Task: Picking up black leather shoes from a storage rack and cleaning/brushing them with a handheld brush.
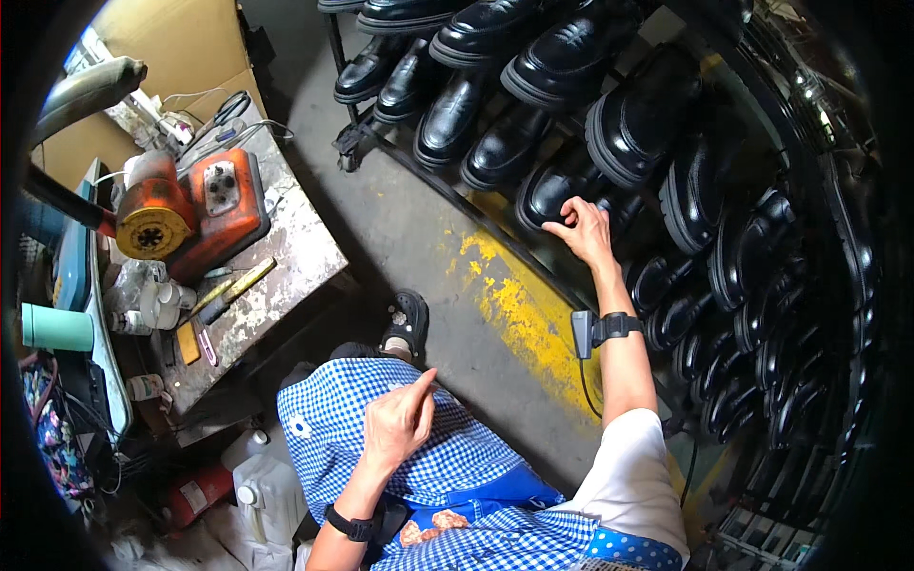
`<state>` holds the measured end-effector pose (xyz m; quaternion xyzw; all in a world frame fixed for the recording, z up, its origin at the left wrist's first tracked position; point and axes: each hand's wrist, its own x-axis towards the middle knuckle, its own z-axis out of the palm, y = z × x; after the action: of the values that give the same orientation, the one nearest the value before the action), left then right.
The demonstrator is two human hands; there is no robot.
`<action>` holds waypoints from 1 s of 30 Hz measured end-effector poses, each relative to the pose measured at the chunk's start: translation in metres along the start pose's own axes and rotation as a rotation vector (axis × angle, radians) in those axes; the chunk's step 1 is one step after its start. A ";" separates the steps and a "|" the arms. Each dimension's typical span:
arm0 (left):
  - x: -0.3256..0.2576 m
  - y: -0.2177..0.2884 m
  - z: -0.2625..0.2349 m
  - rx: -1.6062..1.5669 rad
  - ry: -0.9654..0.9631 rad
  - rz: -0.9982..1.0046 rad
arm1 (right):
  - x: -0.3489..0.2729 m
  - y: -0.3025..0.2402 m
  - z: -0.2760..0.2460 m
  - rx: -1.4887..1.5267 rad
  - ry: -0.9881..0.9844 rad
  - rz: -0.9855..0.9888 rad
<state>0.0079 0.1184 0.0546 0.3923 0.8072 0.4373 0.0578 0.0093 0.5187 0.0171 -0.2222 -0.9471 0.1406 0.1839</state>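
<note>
My right hand (587, 234) reaches to the lower tier of a shoe rack, its thumb and bent fingers apart with nothing visible between them. It is in front of a glossy black shoe (552, 183); whether it touches the shoe I cannot tell. Over my lap, my left hand (398, 422) is closed, with one digit pointing up and right. Its folded fingers are turned away, so anything inside them is hidden. Below it lies a blue checked apron (338, 404). Several more black shoes (552, 62) fill the upper tier.
At left, a worn workbench (309, 249) carries an orange machine (224, 195), a yellow-handled tool (249, 278) and scissors (231, 108). White jugs (267, 500) stand beneath it. The rack's dark lower rail (457, 205) runs above yellow floor paint (505, 295). A cable hangs from my right wrist device (583, 335).
</note>
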 end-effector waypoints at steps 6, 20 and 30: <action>0.002 0.000 -0.002 0.008 -0.007 -0.008 | 0.007 0.020 0.003 0.460 -0.148 0.136; 0.006 0.004 0.004 0.010 -0.038 -0.039 | -0.153 0.021 -0.001 1.018 0.692 1.164; 0.006 0.014 0.006 0.043 -0.052 -0.047 | -0.155 0.097 -0.028 1.823 0.659 1.275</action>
<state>0.0144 0.1309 0.0631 0.3855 0.8237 0.4079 0.0806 0.1855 0.5339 -0.0359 -0.4700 -0.1172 0.7733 0.4092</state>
